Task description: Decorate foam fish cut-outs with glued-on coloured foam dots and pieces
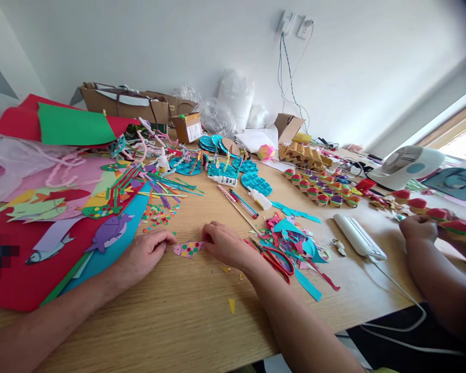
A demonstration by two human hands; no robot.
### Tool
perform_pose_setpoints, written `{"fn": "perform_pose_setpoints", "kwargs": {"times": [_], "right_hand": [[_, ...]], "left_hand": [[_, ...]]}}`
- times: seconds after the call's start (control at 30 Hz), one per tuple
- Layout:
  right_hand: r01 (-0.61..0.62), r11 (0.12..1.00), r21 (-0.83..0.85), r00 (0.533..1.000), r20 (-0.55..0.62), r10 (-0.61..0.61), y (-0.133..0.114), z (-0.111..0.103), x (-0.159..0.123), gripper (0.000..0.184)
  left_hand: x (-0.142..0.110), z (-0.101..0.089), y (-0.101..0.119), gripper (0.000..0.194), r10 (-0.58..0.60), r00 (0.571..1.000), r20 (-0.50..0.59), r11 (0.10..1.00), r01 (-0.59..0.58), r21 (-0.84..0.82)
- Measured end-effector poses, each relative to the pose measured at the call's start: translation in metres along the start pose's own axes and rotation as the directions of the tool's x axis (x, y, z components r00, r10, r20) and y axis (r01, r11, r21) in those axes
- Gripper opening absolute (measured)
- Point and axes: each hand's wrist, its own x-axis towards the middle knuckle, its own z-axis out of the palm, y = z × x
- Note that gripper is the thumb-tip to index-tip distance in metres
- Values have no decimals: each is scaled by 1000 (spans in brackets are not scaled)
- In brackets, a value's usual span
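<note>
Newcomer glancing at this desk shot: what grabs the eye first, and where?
Probably the big green sheet over red at the upper left, the largest block of bright colour. Next, the pink paper fish with multicoloured dots, lying between the left hand and right hand at the table's front. Then the turquoise-and-red scrap pile, right of the hands.

the spotted fish cutout (188,249) looks like smooth, matt paper. the tabletop (186,316) shows wood grain with a soft sheen. the scissors (286,262) have smooth, glossy plastic handles. the egg tray (305,155) is rough, matt moulded pulp; the small box (187,128), plain brown cardboard. smooth plastic forms the power strip (359,237), shiny crinkled film the clear bag (216,118), fuzzy fibre the pipe cleaners (64,175).
</note>
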Motion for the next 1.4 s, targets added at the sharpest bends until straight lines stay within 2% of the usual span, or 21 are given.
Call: {"fn": "perform_pose_setpoints", "kwargs": {"times": [0.17,0.3,0.43,0.53,0.7,0.83,0.93,1.0,1.2,1.4], "right_hand": [[-32,999,25,999,-2,32,-1,-1,0,6],[-56,997,47,998,8,55,-3,-6,0,1],[-55,997,51,998,10,55,-7,-12,-2,11],[-6,1000,27,1000,-19,7,-11,-14,-3,15],[160,987,19,982,-105,-157,-19,-15,-7,15],[246,969,35,961,-144,-238,-22,-18,-11,16],[262,963,66,956,-153,-250,-22,-20,-12,18],[259,961,91,957,-162,-243,-21,-20,-12,18],[192,966,172,973,-160,-165,-22,-20,-8,10],[168,956,242,974,-188,-124,-19,-19,-6,13]], "left_hand": [[-1,2,0,26,1,999,-48,1000,-2,-21],[-1,1,2,31,-12,999,-38,1000,12,-20],[-1,2,4,33,-36,997,-63,999,33,-36],[0,3,3,35,-25,995,-96,999,21,-40],[6,2,3,40,12,995,-96,998,-19,-67],[9,0,2,39,-63,998,-30,972,55,-230],[9,-1,3,31,-133,990,45,898,139,-417],[10,-1,3,26,-166,984,65,858,176,-483],[13,-4,3,12,-173,978,117,824,209,-527],[11,-10,9,26,-181,964,193,838,254,-483]]}}
